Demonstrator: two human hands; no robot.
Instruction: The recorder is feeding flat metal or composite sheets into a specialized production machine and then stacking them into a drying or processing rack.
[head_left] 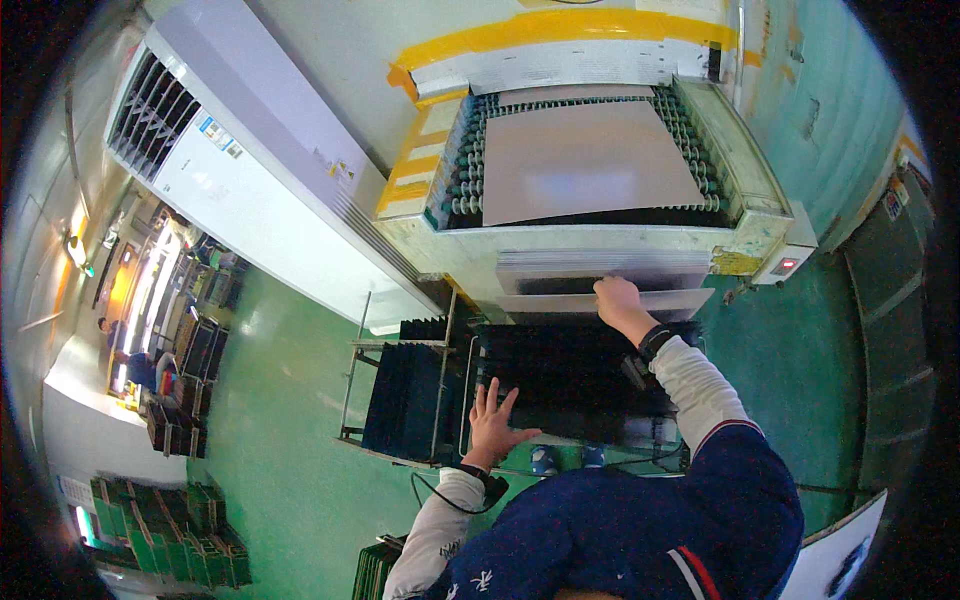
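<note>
My right hand [620,303] is closed at the upper edge of a thin light-coloured panel [675,302], its fingertips partly hidden. Just beyond, several similar panels [600,262] stand close together against the front of the roller conveyor machine. My left hand [490,425] is spread open over the near left side of a rack [466,400], holding nothing. Dark panels [560,370] fill this rack below and between both hands. A black band circles each wrist, and a dark cable loops by the left one.
A flat pale sheet [590,160] lies on the rollers [465,180] of the machine. To the left stand a second rack of dark panels [405,400] and a tall white air conditioner [260,180]. Green boards [165,530] are stacked at lower left. A small control box [785,262] is at right.
</note>
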